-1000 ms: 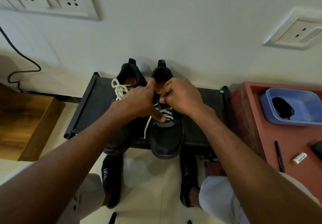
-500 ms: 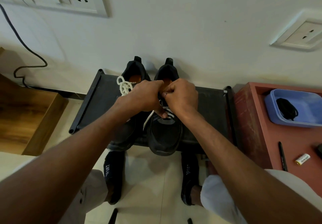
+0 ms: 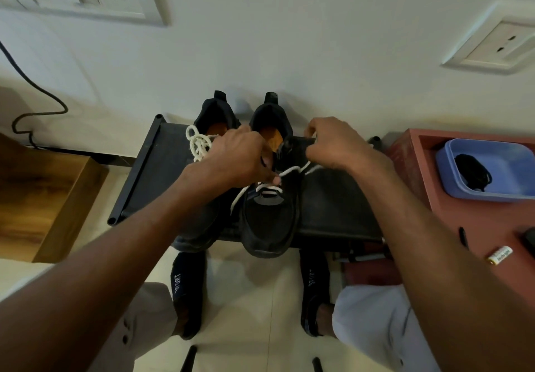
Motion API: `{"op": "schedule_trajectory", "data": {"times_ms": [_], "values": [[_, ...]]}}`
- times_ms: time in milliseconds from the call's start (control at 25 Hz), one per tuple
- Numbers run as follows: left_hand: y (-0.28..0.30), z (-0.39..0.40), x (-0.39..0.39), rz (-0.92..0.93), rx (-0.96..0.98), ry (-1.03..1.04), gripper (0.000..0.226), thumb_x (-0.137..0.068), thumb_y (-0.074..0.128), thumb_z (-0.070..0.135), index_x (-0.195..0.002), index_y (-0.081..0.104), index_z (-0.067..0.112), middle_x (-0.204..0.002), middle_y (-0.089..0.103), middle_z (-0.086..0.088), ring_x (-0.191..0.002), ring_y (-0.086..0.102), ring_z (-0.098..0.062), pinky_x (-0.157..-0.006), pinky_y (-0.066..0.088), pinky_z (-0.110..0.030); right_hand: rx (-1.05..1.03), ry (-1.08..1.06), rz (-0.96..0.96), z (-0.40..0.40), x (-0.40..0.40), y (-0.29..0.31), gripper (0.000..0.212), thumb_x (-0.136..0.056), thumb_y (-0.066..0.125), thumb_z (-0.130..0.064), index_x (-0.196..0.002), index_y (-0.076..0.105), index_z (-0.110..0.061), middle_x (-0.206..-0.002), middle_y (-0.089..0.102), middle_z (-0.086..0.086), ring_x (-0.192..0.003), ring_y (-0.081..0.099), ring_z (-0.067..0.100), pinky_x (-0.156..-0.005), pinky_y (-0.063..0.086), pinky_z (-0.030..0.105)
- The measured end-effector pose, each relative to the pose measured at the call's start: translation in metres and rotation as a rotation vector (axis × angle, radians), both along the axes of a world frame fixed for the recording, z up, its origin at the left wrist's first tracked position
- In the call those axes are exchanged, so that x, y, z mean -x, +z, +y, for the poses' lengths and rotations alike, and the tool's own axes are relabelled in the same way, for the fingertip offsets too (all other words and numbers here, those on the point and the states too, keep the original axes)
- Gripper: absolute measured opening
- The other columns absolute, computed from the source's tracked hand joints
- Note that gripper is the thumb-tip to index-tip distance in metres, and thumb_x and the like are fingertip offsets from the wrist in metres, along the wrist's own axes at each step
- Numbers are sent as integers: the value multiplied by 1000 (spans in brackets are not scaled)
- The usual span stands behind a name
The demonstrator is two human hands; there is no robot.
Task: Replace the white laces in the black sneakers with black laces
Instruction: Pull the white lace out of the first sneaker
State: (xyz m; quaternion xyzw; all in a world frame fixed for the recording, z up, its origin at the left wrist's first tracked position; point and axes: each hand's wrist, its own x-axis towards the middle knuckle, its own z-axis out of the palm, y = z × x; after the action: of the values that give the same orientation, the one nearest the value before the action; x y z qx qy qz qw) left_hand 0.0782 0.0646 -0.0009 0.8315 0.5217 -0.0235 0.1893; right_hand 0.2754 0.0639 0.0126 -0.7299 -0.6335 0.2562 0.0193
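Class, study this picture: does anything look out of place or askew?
Both sneakers overhang the front edge of the black rack, toes unsupported. The right sneaker has its white lace half pulled out; the left sneaker's lace sits bunched.

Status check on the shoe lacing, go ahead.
Right hand pulling white lace out sideways. Left hand steadying right-side sneaker. Other sneaker still tied. Black laces waiting in blue tub. Nothing blocking.

The two sneakers [image 3: 267,221] stand side by side, touching, heels against the wall [image 3: 289,53], so nothing passes between or behind them. Bare rack [image 3: 333,198] top lies open to their right, up to the red table [image 3: 477,221]. Both hands [image 3: 240,157] and a taut white lace [image 3: 292,170] crowd the space above the right shoe.
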Motion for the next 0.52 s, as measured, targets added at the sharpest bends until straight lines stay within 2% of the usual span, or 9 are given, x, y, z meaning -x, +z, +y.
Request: {"op": "schedule_trajectory", "data": {"times_ms": [80, 160, 240, 280, 360, 400, 480, 520], "values": [[-7, -2, -5, -52, 67, 9, 34, -73, 84, 60, -90, 80, 32, -100, 67, 0, -102, 58, -21, -81, 53, -40, 37, 124, 185, -2, 3, 7, 53, -86, 73, -13, -135, 60, -29, -110, 60, -1, -98, 61, 20, -83, 53, 33], [-14, -2, -8, -100, 81, 99, 26, -75, 86, 46, -90, 80, 26, -97, 68, -3, -95, 63, -22, -78, 55, -41, 174, 255, 265, -7, 9, 9, 69, -83, 86, -26, -142, 52, -33, -113, 51, -5, -101, 56, 15, -85, 49, 28], [-18, -2, -11, -148, 91, 178, 20, -77, 85, 33, -86, 79, 17, -92, 68, -6, -86, 66, -22, -68, 52, -36, 265, 344, 140, -10, 15, 2, 91, -71, 94, -43, -143, 40, -35, -130, 35, -3, -117, 50, 21, -100, 50, 40], [-18, -2, -12, -158, 95, 199, 19, -77, 86, 31, -84, 78, 15, -90, 67, -7, -79, 64, -21, -63, 48, -33, 275, 354, 78, -12, 18, -2, 98, -67, 96, -46, -142, 34, -35, -133, 28, -2, -121, 48, 25, -102, 51, 45], [-15, -6, -13, -169, 84, 223, 20, -77, 85, 30, -70, 71, 18, -86, 63, -9, -66, 54, -17, -54, 35, -28, 248, 366, 10, -16, 25, -10, 103, -62, 98, -48, -136, 29, -34, -134, 21, -1, -119, 51, 30, -98, 54, 47], [-14, -8, -14, -171, 65, 227, 27, -78, 84, 28, -62, 63, 23, -85, 61, -10, -63, 49, -15, -52, 30, -27, 222, 378, -15, -17, 29, -12, 105, -60, 99, -49, -136, 28, -33, -135, 20, 0, -117, 53, 32, -96, 56, 48], [-12, -13, -15, -159, 21, 219, 39, -81, 79, 25, -57, 50, 31, -87, 56, -8, -65, 47, -18, -51, 25, -27, 180, 381, -47, -18, 34, -16, 108, -57, 100, -48, -134, 26, -33, -136, 19, 1, -117, 54, 33, -95, 57, 51], [-11, -16, -16, -152, 9, 216, 38, -82, 78, 24, -58, 50, 31, -87, 55, -6, -69, 50, -20, -51, 26, -27, 172, 371, -49, -19, 35, -17, 108, -56, 100, -47, -133, 26, -33, -135, 18, 0, -117, 54, 34, -95, 57, 52]]}}
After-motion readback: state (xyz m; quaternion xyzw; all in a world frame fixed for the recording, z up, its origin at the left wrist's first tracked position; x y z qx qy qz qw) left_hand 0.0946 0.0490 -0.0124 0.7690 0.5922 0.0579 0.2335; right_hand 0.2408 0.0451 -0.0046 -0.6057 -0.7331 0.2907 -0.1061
